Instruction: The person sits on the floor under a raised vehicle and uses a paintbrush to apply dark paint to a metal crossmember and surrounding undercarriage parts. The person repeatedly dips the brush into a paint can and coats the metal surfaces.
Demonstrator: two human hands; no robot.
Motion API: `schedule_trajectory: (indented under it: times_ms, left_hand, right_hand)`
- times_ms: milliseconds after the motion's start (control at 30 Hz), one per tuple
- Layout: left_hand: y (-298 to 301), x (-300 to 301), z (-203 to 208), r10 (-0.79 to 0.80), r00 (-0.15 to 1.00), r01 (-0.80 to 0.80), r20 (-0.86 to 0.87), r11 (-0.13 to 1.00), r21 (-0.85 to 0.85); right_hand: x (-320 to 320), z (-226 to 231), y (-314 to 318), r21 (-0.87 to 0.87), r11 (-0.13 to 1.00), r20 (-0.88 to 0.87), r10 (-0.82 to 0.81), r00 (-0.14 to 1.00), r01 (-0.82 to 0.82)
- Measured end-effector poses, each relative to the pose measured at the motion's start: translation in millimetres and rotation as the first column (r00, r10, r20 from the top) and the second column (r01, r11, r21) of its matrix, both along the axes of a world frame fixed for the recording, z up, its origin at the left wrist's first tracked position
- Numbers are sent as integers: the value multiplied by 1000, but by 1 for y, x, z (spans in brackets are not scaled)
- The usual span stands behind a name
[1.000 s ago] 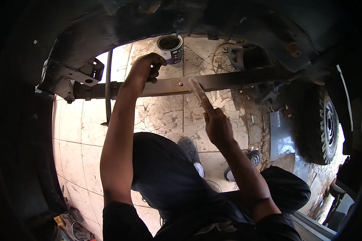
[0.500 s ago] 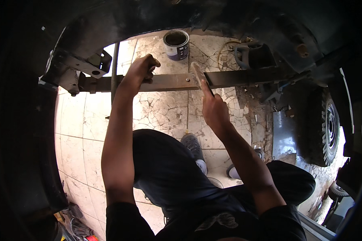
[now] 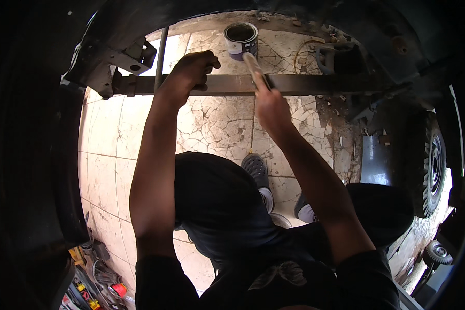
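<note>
The largest thing is the pale tiled floor [image 3: 217,119], webbed with cracks and overhung at the top and left by dark bodywork [image 3: 103,41]. Above the floor runs a long, flat metal bar [image 3: 227,84], brownish grey at its middle and darker toward both ends. At the far right stands a wheel [image 3: 437,160] with a knobbed black tyre, partly in shadow. On the floor past the bar's middle sits an open can [image 3: 237,49], dark inside, its side white and purple. The left hand [image 3: 194,72] hides part of the bar, fingers curled; whether its grip holds anything, I cannot tell. A thin dark rod [image 3: 161,57] disappears behind its wrist. The right hand [image 3: 272,106] has its grip closed around a slim hand tool [image 3: 254,67], pale toward the tip, which crosses the bar and overlaps the can's lower edge; contact there is unclear.
</note>
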State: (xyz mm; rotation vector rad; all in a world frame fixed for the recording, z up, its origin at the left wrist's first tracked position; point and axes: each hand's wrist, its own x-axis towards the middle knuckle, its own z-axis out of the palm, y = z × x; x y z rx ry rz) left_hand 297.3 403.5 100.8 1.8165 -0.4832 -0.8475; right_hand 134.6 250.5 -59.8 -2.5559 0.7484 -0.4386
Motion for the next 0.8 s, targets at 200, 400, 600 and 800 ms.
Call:
schedule_trajectory:
  times_ms: [200, 400, 600, 800]
  left_hand:
    - [82, -28, 40, -85, 956, 71, 281, 996, 60]
    - [111, -78, 82, -201, 908, -41, 367, 830, 557]
    - [150, -98, 51, -96, 772, -240, 628, 872, 428]
    - [170, -75, -2, -137, 822, -179, 553, 860, 478]
  right_hand:
    - [-54, 35, 52, 57, 998, -141, -26, 990, 34]
    - [18, 7, 3, 127, 991, -96, -22, 995, 34]
    - [8, 31, 37, 175, 984, -65, 38, 997, -26]
    - [-45, 33, 72, 204, 979, -188, 12, 982, 27]
